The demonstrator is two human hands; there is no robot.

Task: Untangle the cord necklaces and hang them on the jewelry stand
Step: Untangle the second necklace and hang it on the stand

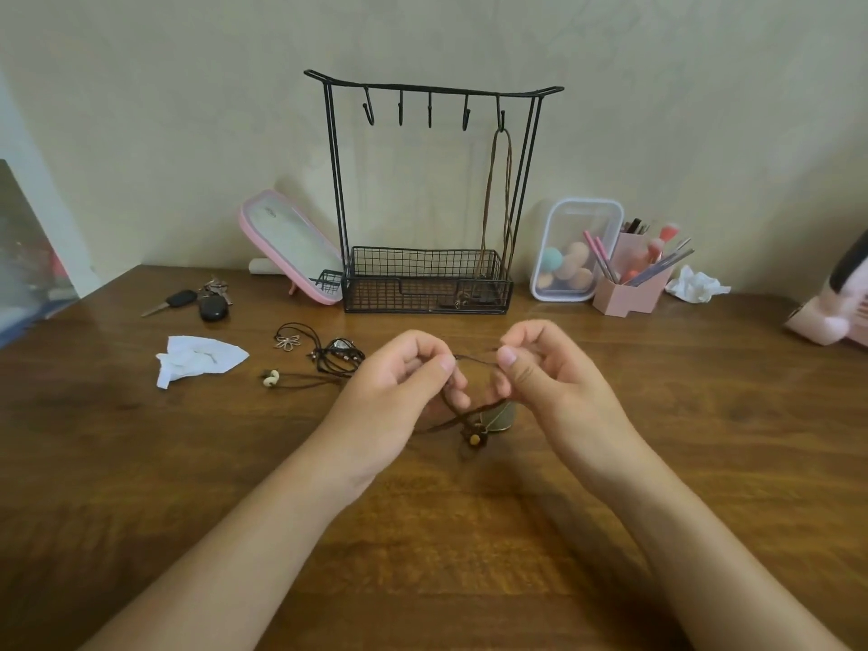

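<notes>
A tangle of dark cord necklaces lies on the wooden table. Just right of it, the left hand and right hand each pinch a thin brown cord necklace, its beaded end below them. Behind them, the black wire jewelry stand holds one brown necklace on its rightmost hook.

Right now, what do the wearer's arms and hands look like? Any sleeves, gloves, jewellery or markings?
Both forearms are bare down to the frame edge; no sleeve or cuff shows. The left hand and right hand are ungloved, with no ring, watch, bracelet or strap visible. The thumbnails look short and unpainted. I can see no tattoos, tape or markers.
</notes>
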